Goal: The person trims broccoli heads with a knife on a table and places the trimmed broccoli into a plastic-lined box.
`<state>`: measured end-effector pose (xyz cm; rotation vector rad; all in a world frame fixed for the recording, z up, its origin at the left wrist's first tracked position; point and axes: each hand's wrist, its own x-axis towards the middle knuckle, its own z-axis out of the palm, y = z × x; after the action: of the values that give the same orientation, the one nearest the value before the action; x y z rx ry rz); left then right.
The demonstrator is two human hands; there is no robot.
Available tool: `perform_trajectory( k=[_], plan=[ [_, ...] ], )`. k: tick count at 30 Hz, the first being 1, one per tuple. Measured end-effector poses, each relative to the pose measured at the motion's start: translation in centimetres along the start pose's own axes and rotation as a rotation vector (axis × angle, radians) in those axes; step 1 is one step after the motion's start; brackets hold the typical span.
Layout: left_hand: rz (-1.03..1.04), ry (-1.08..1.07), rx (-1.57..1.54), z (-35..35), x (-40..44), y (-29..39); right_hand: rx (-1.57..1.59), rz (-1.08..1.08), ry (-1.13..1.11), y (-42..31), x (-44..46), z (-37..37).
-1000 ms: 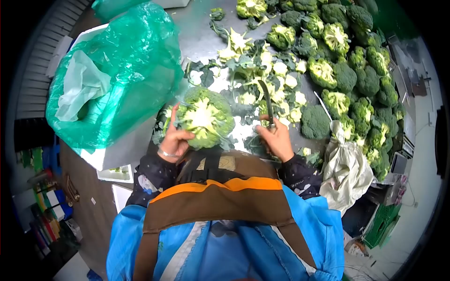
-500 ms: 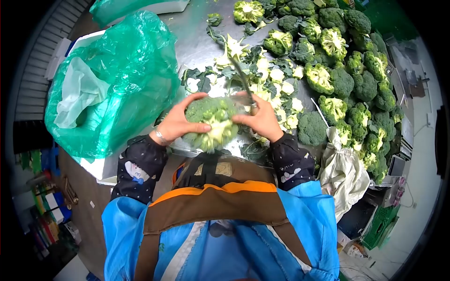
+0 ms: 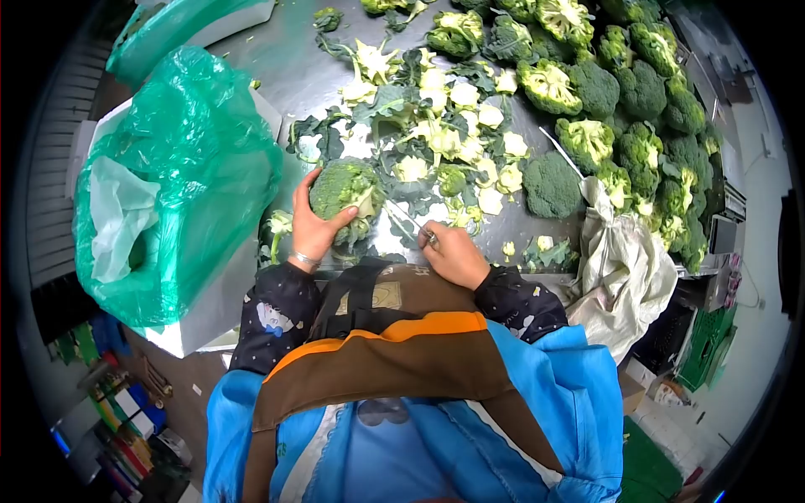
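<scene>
A broccoli head (image 3: 344,191) is held on its side in my left hand (image 3: 314,225), with the thumb below and a finger along its left edge; its paler cut underside faces right. My right hand (image 3: 455,253) is closed round the handle of a knife (image 3: 402,215), whose blade points up and left to the broccoli's right side. Whether the blade touches the broccoli I cannot tell. Just beyond both hands, pale stem pieces (image 3: 444,138) and dark leaf scraps (image 3: 394,101) are spread over the metal table (image 3: 289,63).
A green plastic bag (image 3: 210,142) lines a white box at the left. Many broccoli heads (image 3: 641,92) are heaped at the right, and a single one (image 3: 551,184) lies nearer the scraps. A whitish sack (image 3: 625,268) hangs at the table's front right edge.
The broccoli has been turned in my left hand, so its green crown shows more. My right hand has come off it, moved down, and the knife now points up-left beside it. The view has shifted.
</scene>
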<state>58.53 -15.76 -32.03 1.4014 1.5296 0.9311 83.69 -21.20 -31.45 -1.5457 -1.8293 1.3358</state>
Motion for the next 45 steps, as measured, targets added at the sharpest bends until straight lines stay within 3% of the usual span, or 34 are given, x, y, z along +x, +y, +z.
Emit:
perform_trajectory(
  k=[4, 14, 24, 30, 36, 40, 41, 42, 45],
  plan=[
    [0.025, -0.013, 0.025, -0.1, 0.1, -0.4, 0.042, 0.029, -0.065, -0.3, 0.1, 0.2],
    [0.007, 0.061, 0.217, 1.0, 0.2, 1.0, -0.375, 0.105, 0.001, -1.6, 0.7, 1.0],
    [0.05, 0.019, 0.224, 1.0, -0.6, 1.4, -0.217, 0.094, 0.007, -2.1, -1.6, 0.0],
    [0.099, 0.041, 0.26, 1.3, -1.0, 0.8, -0.336, 0.106, -0.134, -1.3, 0.3, 0.5],
    [0.116, 0.139, 0.226, 1.9, -1.0, -0.1, -0.33, 0.117, 0.066, -0.5, 2.0, 2.4],
    [0.053, 0.119, 0.094, 1.4, -0.6, -0.3, -0.083, 0.096, 0.306, 0.8, 1.9, 2.7],
    [-0.055, 0.1, -0.162, 1.0, -0.7, -0.1, -0.008, 0.098, 0.373, 1.5, 2.0, 2.9],
    [-0.165, 0.077, -0.419, 0.5, -1.0, 1.1, 0.375, 0.562, 0.262, -1.9, 2.4, 0.0],
    [-0.418, -0.01, -0.952, -1.8, -2.2, 3.0, 0.398, 0.411, 0.304, -0.2, 2.2, -0.7]
  ],
)
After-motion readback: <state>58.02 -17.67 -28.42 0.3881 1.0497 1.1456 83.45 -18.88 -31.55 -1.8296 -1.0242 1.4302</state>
